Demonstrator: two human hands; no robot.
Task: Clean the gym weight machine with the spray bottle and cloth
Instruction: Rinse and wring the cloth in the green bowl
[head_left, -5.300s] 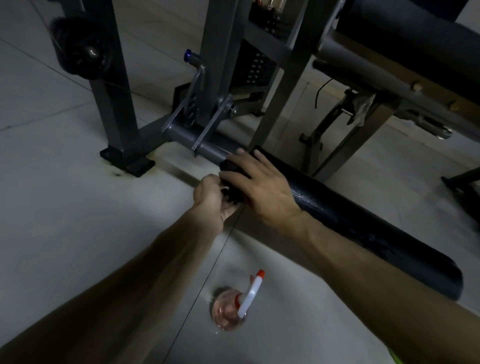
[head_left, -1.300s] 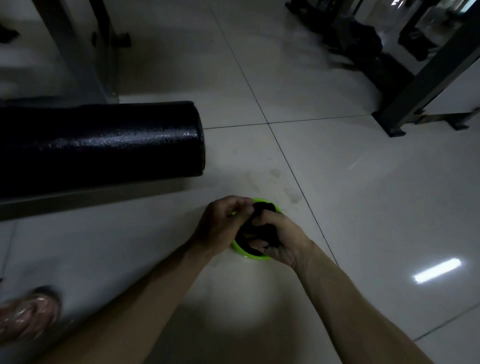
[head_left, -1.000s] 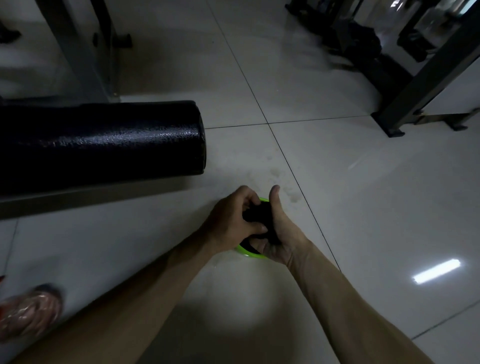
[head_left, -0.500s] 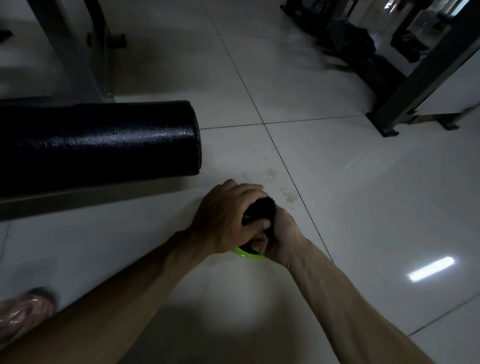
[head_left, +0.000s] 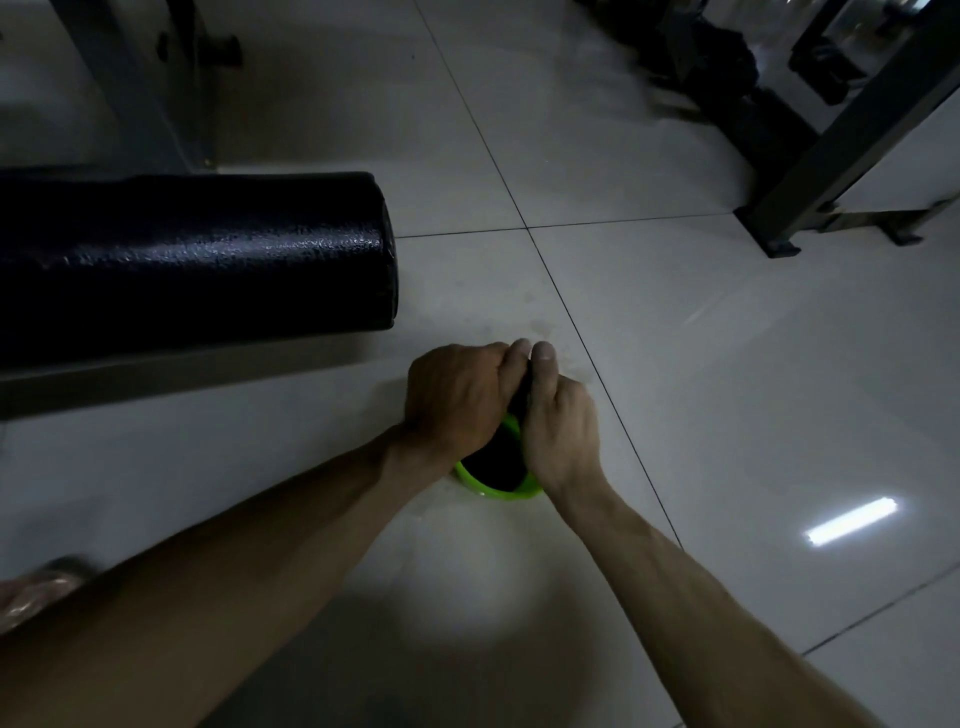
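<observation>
My left hand and my right hand are pressed together over a small green bowl on the floor. Between them they grip a dark cloth, most of it hidden by the fingers. The bowl's inside looks dark. The black padded roller of the weight machine lies to the left, above my hands. The spray bottle shows only as a pinkish blur at the lower left edge.
A grey machine upright stands behind the roller. Another machine's dark frame and foot stands at the upper right, with dark gear behind it. The floor is glossy white tile with a ceiling-light reflection at right.
Five seconds ago both hands were at the roller's left end; now they are at the green bowl. In the last second the hands closed tighter on the cloth, thumbs coming together above it.
</observation>
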